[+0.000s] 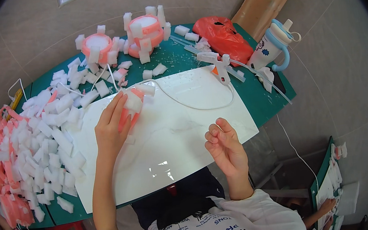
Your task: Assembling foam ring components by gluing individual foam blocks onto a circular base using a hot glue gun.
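My left hand (114, 116) is closed around a pink foam piece (135, 118) over the white board (170, 153). White foam shows in the piece's middle, and a white foam block (146, 89) sticks out at its upper right. My left fingers hide part of it. Palm upward, my right hand (225, 149) hovers above the board's front right part. Its fingers are curled in, and I see nothing between them. A white glue gun (210, 58) lies at the board's far right edge, its white cord looping across the board.
White foam blocks (53, 139) and pink foam strips (5, 158) heap up on the left. Two pink foam rings with white blocks, one smaller (107, 55) and one taller (157, 37), stand behind. A red plastic bag (223, 38) and white tumbler (271, 46) are far right.
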The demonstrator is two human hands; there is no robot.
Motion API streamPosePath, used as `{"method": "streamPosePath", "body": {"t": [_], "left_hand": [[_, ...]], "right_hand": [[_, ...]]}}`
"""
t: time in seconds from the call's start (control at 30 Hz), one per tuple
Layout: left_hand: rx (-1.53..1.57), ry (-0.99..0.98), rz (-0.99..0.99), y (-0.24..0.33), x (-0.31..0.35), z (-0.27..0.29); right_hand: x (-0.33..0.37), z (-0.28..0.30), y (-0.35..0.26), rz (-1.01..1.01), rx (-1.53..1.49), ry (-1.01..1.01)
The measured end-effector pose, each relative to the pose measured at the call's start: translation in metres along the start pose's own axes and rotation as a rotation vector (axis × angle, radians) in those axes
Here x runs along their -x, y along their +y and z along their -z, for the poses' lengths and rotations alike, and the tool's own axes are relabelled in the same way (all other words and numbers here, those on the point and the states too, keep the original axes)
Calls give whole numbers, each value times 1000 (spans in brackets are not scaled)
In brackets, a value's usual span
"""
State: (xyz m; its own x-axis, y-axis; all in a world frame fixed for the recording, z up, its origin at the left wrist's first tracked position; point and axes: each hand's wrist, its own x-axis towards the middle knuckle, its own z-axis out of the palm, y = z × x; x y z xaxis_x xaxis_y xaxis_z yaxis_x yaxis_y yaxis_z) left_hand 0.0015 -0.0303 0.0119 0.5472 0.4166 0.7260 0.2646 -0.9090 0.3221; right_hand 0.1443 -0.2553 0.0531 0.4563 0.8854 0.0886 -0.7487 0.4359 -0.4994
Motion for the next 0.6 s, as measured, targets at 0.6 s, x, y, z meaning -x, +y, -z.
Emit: {"method": "streamPosePath", "body": {"t": [0.6], "left_hand": [[0, 4, -9, 1, 0, 1]], "right_hand": [[-2, 1, 0, -13, -19, 48]]}}
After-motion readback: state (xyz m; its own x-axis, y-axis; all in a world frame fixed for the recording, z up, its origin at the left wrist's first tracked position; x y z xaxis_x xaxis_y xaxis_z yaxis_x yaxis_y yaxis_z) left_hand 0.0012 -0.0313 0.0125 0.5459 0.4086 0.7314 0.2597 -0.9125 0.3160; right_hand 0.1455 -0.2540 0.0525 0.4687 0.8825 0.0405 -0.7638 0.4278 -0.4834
